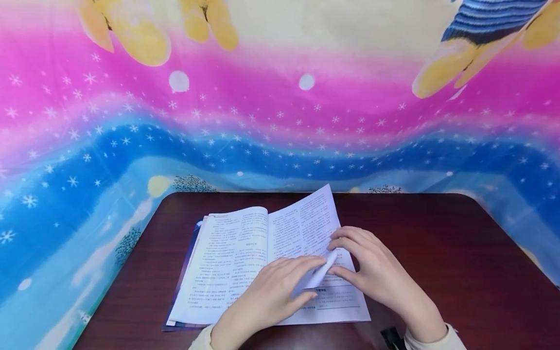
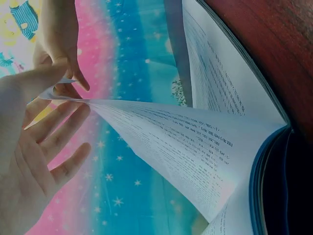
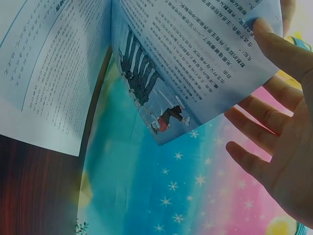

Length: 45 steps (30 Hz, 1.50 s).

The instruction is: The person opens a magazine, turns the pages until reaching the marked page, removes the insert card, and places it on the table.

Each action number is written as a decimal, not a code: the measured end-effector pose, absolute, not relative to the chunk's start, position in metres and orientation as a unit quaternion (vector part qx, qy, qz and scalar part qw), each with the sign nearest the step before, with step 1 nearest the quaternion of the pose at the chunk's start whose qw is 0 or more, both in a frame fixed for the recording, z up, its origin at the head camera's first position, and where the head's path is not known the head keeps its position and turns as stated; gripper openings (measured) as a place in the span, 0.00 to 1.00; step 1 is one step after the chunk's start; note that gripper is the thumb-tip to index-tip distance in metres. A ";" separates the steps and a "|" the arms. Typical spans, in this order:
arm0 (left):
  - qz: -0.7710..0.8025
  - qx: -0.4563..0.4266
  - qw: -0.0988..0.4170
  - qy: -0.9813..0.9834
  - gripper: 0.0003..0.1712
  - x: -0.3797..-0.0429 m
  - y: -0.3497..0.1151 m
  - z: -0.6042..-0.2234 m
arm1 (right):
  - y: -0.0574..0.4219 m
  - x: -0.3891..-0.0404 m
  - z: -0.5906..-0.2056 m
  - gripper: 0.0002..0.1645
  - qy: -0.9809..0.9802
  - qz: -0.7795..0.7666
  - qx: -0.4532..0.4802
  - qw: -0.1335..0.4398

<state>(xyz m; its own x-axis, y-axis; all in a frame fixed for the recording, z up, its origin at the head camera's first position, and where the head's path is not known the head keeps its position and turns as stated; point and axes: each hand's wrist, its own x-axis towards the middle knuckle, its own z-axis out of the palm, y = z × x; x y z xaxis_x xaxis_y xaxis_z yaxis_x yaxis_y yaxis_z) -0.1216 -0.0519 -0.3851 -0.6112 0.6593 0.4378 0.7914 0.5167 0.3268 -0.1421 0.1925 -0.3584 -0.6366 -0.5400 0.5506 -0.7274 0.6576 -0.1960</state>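
"What couldn't you make out on the book (image 1: pixel 227 257)?"

"Most of its print; in the head view the lettering was too small to read. The left grip (image 1: pixel 277 287) also hid part of the lower pages near the fold."

"And the cover (image 1: pixel 191 243)?"

"Mostly hidden beneath the pages; only a dark edge showed."

"Was the right grip (image 1: pixel 372 257) whole?"

"Not in its own wrist view, where the right edge cut it off."

"That black object (image 1: pixel 392 338) by the sleeve (image 1: pixel 433 339)?"

"The bottom edge cropped it; I couldn't tell what it was."

"The yellow figures (image 1: pixel 142 41)?"

"Cut off by the top edge."
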 end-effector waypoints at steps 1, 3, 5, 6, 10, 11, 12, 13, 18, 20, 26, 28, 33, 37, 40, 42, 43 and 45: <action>-0.251 -0.423 0.136 -0.860 0.35 -0.122 -0.052 -0.385 | 0.193 -0.141 -0.359 0.27 -0.881 0.205 0.359 0.230; -0.247 -0.426 0.147 -0.858 0.33 -0.122 -0.052 -0.384 | 0.193 -0.141 -0.359 0.27 -0.880 0.206 0.360 0.232; -0.248 -0.427 0.154 -0.856 0.31 -0.122 -0.053 -0.384 | 0.193 -0.141 -0.359 0.28 -0.880 0.208 0.359 0.231; -0.252 -0.425 0.153 -0.856 0.30 -0.122 -0.054 -0.383 | 0.194 -0.141 -0.359 0.28 -0.881 0.208 0.358 0.230; -0.262 -0.419 0.147 -0.857 0.28 -0.123 -0.057 -0.382 | 0.194 -0.140 -0.359 0.30 -0.885 0.208 0.352 0.221; -0.263 -0.418 0.145 -0.857 0.28 -0.123 -0.058 -0.381 | 0.195 -0.140 -0.359 0.30 -0.887 0.208 0.350 0.218; -0.264 -0.417 0.143 -0.858 0.27 -0.123 -0.059 -0.381 | 0.195 -0.140 -0.359 0.31 -0.887 0.208 0.349 0.217; -0.265 -0.416 0.143 -0.858 0.27 -0.123 -0.059 -0.381 | 0.195 -0.140 -0.359 0.31 -0.887 0.210 0.349 0.216; -0.268 -0.404 0.147 -0.862 0.26 -0.125 -0.063 -0.378 | 0.194 -0.141 -0.357 0.33 -0.884 0.222 0.352 0.215; -0.270 -0.395 0.149 -0.866 0.26 -0.126 -0.065 -0.377 | 0.194 -0.141 -0.355 0.34 -0.884 0.228 0.349 0.210; -0.273 -0.370 0.156 -0.874 0.28 -0.126 -0.069 -0.375 | 0.196 -0.138 -0.351 0.34 -0.884 0.247 0.341 0.205; -0.273 -0.366 0.162 -0.875 0.28 -0.125 -0.070 -0.375 | 0.197 -0.138 -0.351 0.31 -0.879 0.250 0.347 0.212; -0.271 -0.362 0.174 -0.875 0.29 -0.123 -0.073 -0.375 | 0.198 -0.139 -0.352 0.25 -0.869 0.251 0.360 0.227; -0.273 -0.359 0.178 -0.875 0.30 -0.121 -0.078 -0.377 | 0.199 -0.139 -0.356 0.24 -0.872 0.241 0.364 0.221; -0.273 -0.357 0.183 -0.874 0.30 -0.120 -0.083 -0.378 | 0.202 -0.138 -0.361 0.23 -0.880 0.226 0.361 0.209; -0.274 -0.354 0.189 -0.874 0.31 -0.119 -0.087 -0.379 | 0.204 -0.138 -0.365 0.23 -0.885 0.218 0.358 0.204; -0.273 -0.352 0.194 -0.874 0.32 -0.118 -0.089 -0.380 | 0.205 -0.138 -0.367 0.23 -0.887 0.213 0.356 0.202; -0.271 -0.348 0.204 -0.874 0.32 -0.117 -0.094 -0.381 | 0.208 -0.138 -0.372 0.24 -0.889 0.207 0.355 0.200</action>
<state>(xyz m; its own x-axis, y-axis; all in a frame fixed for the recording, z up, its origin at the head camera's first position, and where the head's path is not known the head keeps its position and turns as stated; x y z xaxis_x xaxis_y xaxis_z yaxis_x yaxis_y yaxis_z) -0.1171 -0.0941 -0.3808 -0.6742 0.4971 0.5462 0.7191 0.6106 0.3319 -0.1385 0.2078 -0.3716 -0.6674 -0.5486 0.5035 -0.7148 0.6616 -0.2266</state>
